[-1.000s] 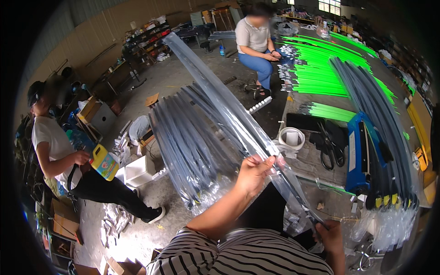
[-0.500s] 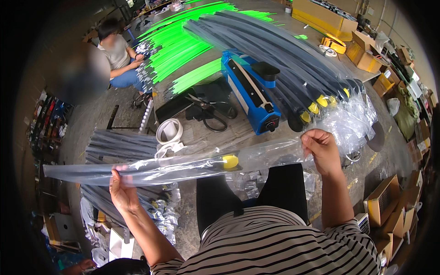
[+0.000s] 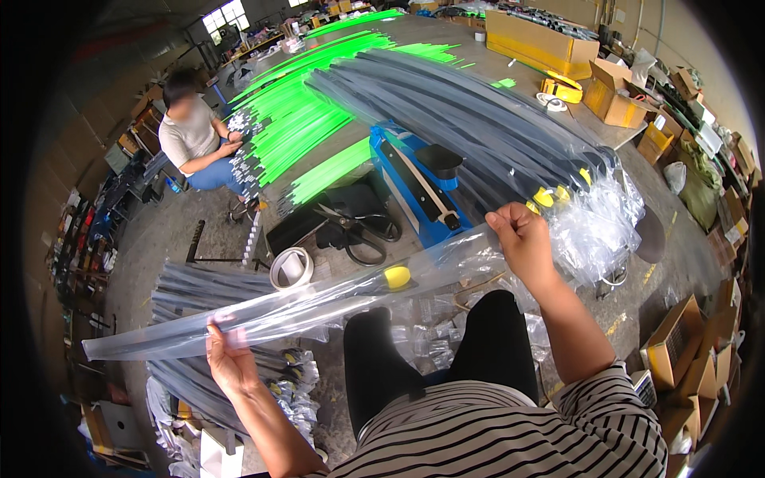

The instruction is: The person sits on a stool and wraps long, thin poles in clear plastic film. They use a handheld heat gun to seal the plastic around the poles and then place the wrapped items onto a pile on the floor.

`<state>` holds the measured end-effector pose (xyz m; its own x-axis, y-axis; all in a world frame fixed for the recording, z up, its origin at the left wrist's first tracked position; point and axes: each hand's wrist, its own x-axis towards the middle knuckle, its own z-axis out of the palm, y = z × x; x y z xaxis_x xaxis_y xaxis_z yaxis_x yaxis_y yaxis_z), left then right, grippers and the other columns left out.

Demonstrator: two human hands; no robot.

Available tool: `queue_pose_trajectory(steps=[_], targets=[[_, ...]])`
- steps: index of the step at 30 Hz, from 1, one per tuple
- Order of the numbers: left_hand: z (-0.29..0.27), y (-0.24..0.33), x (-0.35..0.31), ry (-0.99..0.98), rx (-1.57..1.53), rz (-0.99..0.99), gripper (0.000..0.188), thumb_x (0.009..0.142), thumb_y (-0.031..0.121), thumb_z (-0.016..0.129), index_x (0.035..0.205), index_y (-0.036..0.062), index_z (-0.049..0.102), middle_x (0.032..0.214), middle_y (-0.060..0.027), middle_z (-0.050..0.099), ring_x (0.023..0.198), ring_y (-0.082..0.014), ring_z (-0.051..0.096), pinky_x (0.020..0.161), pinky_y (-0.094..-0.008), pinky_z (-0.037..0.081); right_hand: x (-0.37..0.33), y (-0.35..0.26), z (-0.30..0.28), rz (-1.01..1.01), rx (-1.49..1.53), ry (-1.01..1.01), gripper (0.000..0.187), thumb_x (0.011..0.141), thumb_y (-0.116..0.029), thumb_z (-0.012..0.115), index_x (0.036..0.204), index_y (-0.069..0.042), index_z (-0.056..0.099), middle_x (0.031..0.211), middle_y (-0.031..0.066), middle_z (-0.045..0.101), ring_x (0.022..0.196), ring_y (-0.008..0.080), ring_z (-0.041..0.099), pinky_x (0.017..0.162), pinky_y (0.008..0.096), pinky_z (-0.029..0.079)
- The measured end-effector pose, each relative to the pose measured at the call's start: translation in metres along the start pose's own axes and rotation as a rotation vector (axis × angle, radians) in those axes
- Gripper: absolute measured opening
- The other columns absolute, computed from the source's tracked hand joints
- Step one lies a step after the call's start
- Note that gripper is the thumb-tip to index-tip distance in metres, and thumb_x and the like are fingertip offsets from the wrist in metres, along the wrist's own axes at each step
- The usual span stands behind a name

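A long clear plastic sleeve (image 3: 335,296) stretches across in front of me, with a dark strip and a yellow piece (image 3: 396,277) inside. My left hand (image 3: 233,362) is closed round it towards its left end, thumb showing through the film. At the right end, my right hand (image 3: 522,239) pinches the film between thumb and fingers. Just beyond this end stands a blue hand-lever bag sealer (image 3: 398,171) with a black pad on its arm; the film covers its near end. Black-handled scissors (image 3: 362,235) and a white tape roll (image 3: 291,269) lie left of the sealer.
Behind the sealer lies a stack of sleeved dark strips (image 3: 454,99), beside bright green rods (image 3: 307,119). More filled sleeves (image 3: 199,291) are piled low at left. A seated person (image 3: 191,135) handles rod ends. Cardboard boxes (image 3: 677,358) line the right.
My right hand has moved left and up, bringing the sleeve's right end over the sealer's near end. The sleeve's left end has dropped, so it slants more. My view has tilted slightly upward.
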<state>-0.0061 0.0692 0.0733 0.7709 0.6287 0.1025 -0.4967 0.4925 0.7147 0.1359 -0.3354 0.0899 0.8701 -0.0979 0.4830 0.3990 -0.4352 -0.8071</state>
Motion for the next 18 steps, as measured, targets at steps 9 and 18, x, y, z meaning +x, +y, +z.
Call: queue_pose_trajectory(steps=[9, 18], targets=[[0.040, -0.052, 0.029, 0.217, 0.028, 0.049, 0.012, 0.080, 0.014, 0.058, 0.084, 0.0022, 0.056, 0.086, -0.0071, 0.060, 0.075, -0.0163, 0.060, 0.069, -0.0311, 0.052, 0.093, 0.023, 0.018, -0.218, -0.420, -0.066, 0.019, 0.076, -0.019, 0.061, 0.071, -0.001, 0.057, 0.061, 0.0182, 0.055, 0.059, 0.0348, 0.054, 0.054, 0.0365, 0.043], [0.055, -0.077, 0.042, 0.248, 0.006, 0.083, 0.011, 0.079, 0.012, 0.060, 0.080, 0.0027, 0.054, 0.086, -0.0086, 0.059, 0.067, -0.0131, 0.057, 0.065, -0.0291, 0.053, 0.125, 0.034, 0.035, -0.173, -0.740, -0.107, 0.024, 0.076, -0.031, 0.058, 0.079, -0.006, 0.058, 0.069, 0.0141, 0.060, 0.067, 0.0312, 0.059, 0.060, 0.0383, 0.047]])
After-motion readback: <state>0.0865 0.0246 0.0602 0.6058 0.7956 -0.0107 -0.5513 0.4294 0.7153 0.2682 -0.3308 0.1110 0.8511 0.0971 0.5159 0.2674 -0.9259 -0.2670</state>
